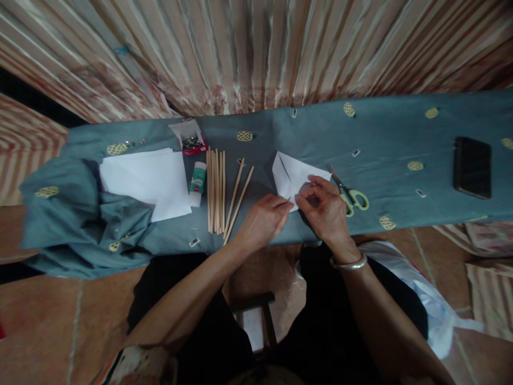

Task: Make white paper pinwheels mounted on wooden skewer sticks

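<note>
A white sheet of paper (284, 171), with slits or creases running in from its corners, lies on the cloth under my fingers. My left hand (266, 216) pinches its near left edge between thumb and fingers. Close beside it, my right hand (326, 208) has thumb and forefinger together at the paper's near edge, its other fingers resting over the sheet. Part of the paper is hidden by both hands. Green-handled scissors (355, 199) lie just right of my right hand, partly behind it.
Several wooden sticks (216, 192) lie left of my hands, beside a glue stick (197, 182). A small red box (193, 143) holds metal pins. White paper sheets (146, 182) lie farther left. A dark phone (473, 167) rests at the right on the green tablecloth (393, 133). A striped curtain (256, 53) hangs behind.
</note>
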The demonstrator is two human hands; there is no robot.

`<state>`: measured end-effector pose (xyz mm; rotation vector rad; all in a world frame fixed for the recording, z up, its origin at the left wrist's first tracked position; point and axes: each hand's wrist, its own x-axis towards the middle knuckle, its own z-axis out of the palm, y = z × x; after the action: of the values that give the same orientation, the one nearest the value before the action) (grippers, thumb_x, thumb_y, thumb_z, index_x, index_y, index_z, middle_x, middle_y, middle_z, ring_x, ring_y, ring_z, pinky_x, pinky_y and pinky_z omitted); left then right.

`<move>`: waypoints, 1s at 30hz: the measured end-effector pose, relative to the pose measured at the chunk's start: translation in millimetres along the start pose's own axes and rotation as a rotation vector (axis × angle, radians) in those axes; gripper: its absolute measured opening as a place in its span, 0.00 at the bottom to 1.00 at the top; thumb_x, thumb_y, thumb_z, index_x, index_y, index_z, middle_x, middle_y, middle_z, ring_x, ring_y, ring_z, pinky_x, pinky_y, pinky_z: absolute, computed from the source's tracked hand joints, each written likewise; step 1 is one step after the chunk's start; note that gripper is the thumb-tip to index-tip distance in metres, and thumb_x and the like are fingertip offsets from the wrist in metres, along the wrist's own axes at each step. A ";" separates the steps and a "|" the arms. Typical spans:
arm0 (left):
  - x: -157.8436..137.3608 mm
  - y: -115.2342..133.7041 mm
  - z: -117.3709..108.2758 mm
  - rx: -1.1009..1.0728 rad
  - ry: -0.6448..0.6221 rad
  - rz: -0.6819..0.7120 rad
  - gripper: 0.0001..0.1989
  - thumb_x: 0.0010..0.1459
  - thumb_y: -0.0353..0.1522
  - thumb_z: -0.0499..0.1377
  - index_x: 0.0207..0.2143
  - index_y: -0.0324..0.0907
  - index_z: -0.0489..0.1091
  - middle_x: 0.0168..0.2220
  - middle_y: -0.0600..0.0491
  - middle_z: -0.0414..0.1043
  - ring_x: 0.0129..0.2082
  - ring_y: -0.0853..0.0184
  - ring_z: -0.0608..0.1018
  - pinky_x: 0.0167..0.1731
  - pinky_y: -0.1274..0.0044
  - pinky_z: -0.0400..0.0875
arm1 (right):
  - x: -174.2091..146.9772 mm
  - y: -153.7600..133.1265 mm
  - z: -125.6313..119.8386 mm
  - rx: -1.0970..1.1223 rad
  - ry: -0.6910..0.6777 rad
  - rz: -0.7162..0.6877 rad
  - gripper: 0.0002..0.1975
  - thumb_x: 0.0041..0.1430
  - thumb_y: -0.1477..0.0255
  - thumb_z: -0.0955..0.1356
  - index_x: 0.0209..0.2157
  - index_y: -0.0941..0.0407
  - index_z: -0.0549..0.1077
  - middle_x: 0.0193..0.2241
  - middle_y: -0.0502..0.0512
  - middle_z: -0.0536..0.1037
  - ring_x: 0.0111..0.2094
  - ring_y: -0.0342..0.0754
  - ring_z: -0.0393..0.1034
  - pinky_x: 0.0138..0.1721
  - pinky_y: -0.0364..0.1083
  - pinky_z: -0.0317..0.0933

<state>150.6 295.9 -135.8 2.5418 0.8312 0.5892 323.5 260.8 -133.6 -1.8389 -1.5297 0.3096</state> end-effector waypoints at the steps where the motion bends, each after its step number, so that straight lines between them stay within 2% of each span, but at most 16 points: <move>1: 0.0 0.3 -0.3 0.000 -0.001 0.000 0.10 0.63 0.25 0.54 0.43 0.38 0.73 0.40 0.48 0.77 0.40 0.63 0.76 0.42 0.71 0.74 | 0.2 0.0 0.0 -0.001 0.001 -0.004 0.05 0.55 0.67 0.69 0.27 0.53 0.75 0.49 0.58 0.77 0.54 0.58 0.69 0.55 0.59 0.62; 12: 0.0 -0.6 1.3 0.027 0.013 0.018 0.10 0.62 0.25 0.54 0.43 0.38 0.73 0.40 0.48 0.77 0.40 0.63 0.76 0.42 0.71 0.75 | -1.5 -0.2 1.1 -0.033 -0.032 -0.008 0.05 0.57 0.68 0.69 0.29 0.53 0.76 0.53 0.59 0.74 0.52 0.56 0.68 0.56 0.58 0.61; 20: -0.6 -0.1 1.6 0.008 0.019 0.003 0.10 0.63 0.25 0.54 0.43 0.39 0.73 0.40 0.49 0.77 0.40 0.63 0.76 0.43 0.71 0.74 | -2.3 3.3 2.6 -0.098 -0.012 -0.086 0.07 0.60 0.67 0.67 0.31 0.52 0.77 0.52 0.57 0.74 0.50 0.56 0.69 0.55 0.59 0.62; 23: -0.5 0.7 0.7 0.020 0.014 0.003 0.09 0.63 0.26 0.54 0.42 0.39 0.73 0.40 0.49 0.77 0.40 0.63 0.76 0.43 0.71 0.75 | -3.2 1.5 1.3 -0.129 -0.011 -0.140 0.08 0.62 0.67 0.66 0.38 0.50 0.77 0.53 0.55 0.73 0.50 0.56 0.69 0.54 0.60 0.64; 26: -0.1 1.2 0.0 0.030 0.004 0.003 0.09 0.63 0.26 0.54 0.42 0.39 0.73 0.40 0.49 0.76 0.41 0.63 0.76 0.43 0.71 0.74 | -4.8 -1.3 0.7 -0.173 -0.033 -0.211 0.12 0.64 0.68 0.64 0.46 0.50 0.77 0.56 0.56 0.71 0.52 0.56 0.68 0.55 0.58 0.64; 30: 0.0 1.4 -0.2 0.028 -0.002 -0.001 0.09 0.63 0.26 0.54 0.42 0.38 0.73 0.40 0.48 0.77 0.41 0.63 0.76 0.43 0.71 0.75 | -7.9 -3.3 2.8 -0.212 -0.049 -0.261 0.15 0.66 0.71 0.62 0.49 0.51 0.76 0.58 0.57 0.69 0.57 0.57 0.65 0.57 0.59 0.63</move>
<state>151.1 294.9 -135.0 2.5668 0.8452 0.5789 317.2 254.5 -135.4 -1.7704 -1.8736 0.0722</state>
